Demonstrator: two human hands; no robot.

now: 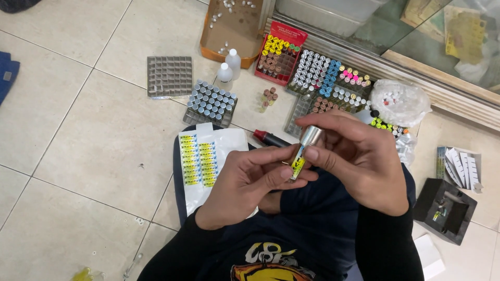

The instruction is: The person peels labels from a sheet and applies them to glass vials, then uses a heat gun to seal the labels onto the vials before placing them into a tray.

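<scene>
Vial [304, 150], silver-capped, was held over the lap, pinched between right hand [359, 161] and left hand [250, 179] fingers, yellow label partly wrapped on. Label sheet [200, 158] held many stickers; tray of capped vials [211, 101] on floor appeared unlabelled.

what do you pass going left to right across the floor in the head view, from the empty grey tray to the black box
empty grey grid tray → tray of silver-capped vials → sticker sheet → left hand → small vial held by both hands → right hand → black box
</scene>
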